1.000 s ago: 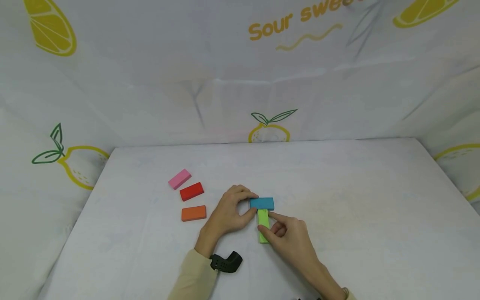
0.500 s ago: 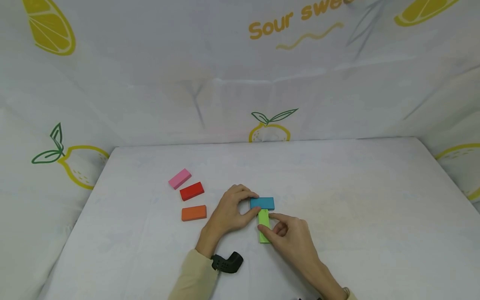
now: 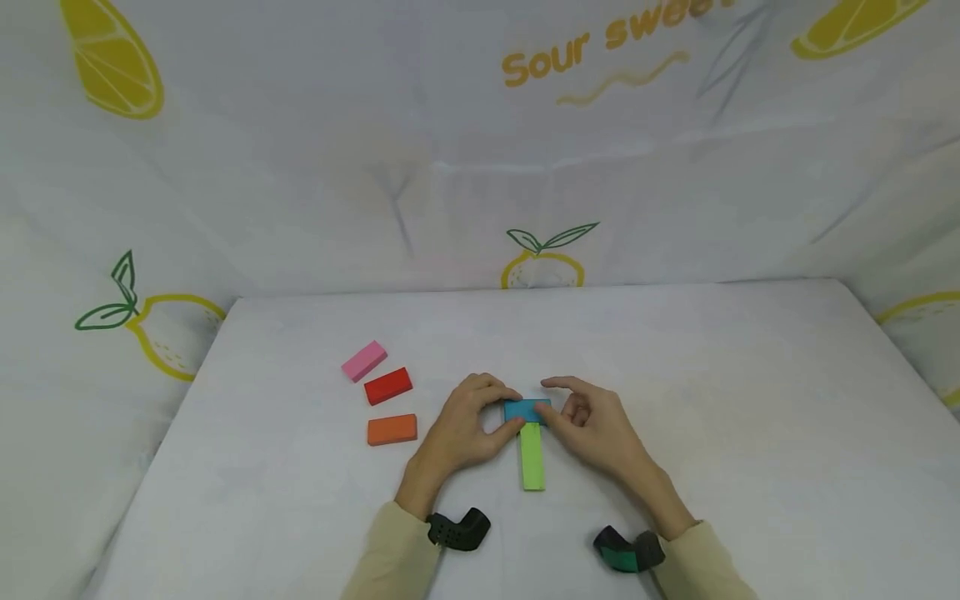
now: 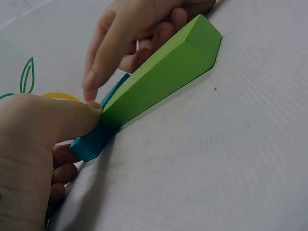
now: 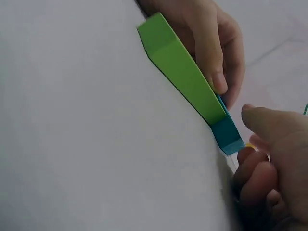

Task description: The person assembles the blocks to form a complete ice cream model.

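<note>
A blue rectangular block lies crosswise at the far end of a lime-green block, the two meeting in a T shape. My left hand pinches the blue block's left part, thumb at the near side by the joint and index finger at the far side. At the blue block's right end is my right hand, its thumb and index finger spread apart. In the right wrist view, a gap shows between the right thumb and the blue block.
Left of the hands lie a pink block, a red block and an orange block. All sit on a white-covered table. A white cloth with lemon prints hangs behind it. Each wrist wears a dark device.
My right hand has let go of the lime-green block and moved forward to the blue block's right end. The left hand keeps its hold; the view has shifted slightly.
</note>
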### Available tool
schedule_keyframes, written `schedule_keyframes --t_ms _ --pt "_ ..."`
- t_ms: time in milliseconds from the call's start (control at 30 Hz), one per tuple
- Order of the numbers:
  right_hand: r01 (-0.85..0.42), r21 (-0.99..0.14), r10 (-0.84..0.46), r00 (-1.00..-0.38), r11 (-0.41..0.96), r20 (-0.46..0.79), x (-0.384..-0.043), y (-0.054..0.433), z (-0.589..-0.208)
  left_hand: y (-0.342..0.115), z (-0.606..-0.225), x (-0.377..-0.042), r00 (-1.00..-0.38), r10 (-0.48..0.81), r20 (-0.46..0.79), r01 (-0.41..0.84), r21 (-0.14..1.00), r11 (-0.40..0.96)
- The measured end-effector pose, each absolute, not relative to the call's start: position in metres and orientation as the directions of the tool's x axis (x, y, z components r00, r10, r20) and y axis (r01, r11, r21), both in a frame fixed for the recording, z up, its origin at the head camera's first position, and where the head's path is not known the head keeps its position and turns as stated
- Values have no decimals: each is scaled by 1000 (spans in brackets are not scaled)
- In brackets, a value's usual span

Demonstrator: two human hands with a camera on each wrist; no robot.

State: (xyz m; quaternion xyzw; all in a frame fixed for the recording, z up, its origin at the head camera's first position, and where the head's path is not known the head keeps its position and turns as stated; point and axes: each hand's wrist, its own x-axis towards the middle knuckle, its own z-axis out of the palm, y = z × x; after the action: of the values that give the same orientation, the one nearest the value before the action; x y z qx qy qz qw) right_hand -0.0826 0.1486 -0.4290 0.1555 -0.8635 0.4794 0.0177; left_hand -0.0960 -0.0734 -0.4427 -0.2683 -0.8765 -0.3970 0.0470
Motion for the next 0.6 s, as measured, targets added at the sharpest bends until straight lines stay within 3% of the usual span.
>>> schedule_keyframes --t_ms 233,600 --pt "-240 -877 -371 -925 417 77 -89 162 -436 -73 -445 -95 -851 430 301 509 673 537" --pt "-220 -894 -400 -915 391 50 -88 166 -435 -73 -444 -95 -854 420 308 509 663 549"
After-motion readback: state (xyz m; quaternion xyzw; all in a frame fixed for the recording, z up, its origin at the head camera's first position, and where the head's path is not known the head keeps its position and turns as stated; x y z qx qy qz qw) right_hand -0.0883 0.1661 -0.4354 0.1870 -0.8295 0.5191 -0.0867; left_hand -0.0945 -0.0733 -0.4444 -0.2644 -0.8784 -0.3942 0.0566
